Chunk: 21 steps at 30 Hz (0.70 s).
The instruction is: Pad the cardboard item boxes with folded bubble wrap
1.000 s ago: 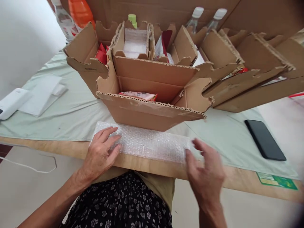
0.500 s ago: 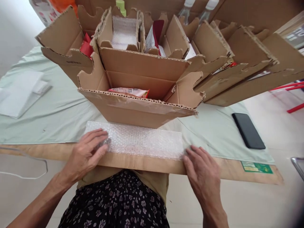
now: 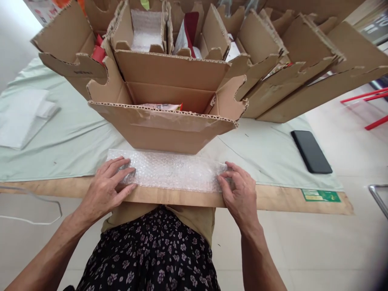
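Note:
A strip of clear bubble wrap (image 3: 172, 169) lies lengthwise along the table's front edge. My left hand (image 3: 110, 182) rests on its left end, fingers spread and holding nothing. At the opposite end my right hand (image 3: 239, 188) is bent around the short edge, with thumb and fingertips closed on it. Just behind the strip stands an open cardboard box (image 3: 163, 133) with torn-looking rims. Inside it, the top of a printed packet (image 3: 162, 106) shows; the rest is hidden by the front wall.
More cardboard compartments (image 3: 257, 38) stand in a row behind, some holding packets. Folded white sheets (image 3: 22, 117) lie at left on the pale green cloth (image 3: 75, 141). A black phone (image 3: 311, 151) lies at right. The wooden table edge (image 3: 178, 197) runs close to my body.
My right hand has moved inward and up onto the bubble wrap's right end and closed on its edge. My left hand stays at the left end. The whole view has shifted slightly.

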Tool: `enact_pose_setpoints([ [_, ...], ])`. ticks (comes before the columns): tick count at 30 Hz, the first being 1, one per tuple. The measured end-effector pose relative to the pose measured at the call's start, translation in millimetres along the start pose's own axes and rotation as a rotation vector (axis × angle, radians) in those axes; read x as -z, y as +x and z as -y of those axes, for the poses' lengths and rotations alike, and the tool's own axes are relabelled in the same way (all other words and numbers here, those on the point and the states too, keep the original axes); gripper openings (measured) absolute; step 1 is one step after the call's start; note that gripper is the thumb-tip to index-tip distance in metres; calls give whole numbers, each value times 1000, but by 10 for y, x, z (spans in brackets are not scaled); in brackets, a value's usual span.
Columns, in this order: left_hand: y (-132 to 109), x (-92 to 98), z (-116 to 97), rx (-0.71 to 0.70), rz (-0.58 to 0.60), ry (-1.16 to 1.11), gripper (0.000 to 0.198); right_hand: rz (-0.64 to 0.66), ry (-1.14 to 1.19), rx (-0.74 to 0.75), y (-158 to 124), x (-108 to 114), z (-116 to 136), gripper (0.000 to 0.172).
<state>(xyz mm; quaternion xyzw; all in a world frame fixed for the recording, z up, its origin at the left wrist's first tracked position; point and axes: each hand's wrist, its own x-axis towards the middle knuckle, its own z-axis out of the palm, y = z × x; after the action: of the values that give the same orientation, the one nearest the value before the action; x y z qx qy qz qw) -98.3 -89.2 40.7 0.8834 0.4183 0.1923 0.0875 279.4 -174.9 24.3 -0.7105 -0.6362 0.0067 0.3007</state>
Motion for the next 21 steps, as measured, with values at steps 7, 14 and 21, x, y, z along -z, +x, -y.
enact_pose_setpoints([
  [7, -26, 56, -72, -67, -36, -39, 7, -100, 81, -133, -69, 314, 72, 18],
  [14, -39, 77, -104, -79, 59, 4, 21, -161, -34, -138, -208, 344, -155, 20],
  [21, -34, 67, -84, -60, 37, -11, 15, 175, 42, 197, -254, 273, -8, 16],
])
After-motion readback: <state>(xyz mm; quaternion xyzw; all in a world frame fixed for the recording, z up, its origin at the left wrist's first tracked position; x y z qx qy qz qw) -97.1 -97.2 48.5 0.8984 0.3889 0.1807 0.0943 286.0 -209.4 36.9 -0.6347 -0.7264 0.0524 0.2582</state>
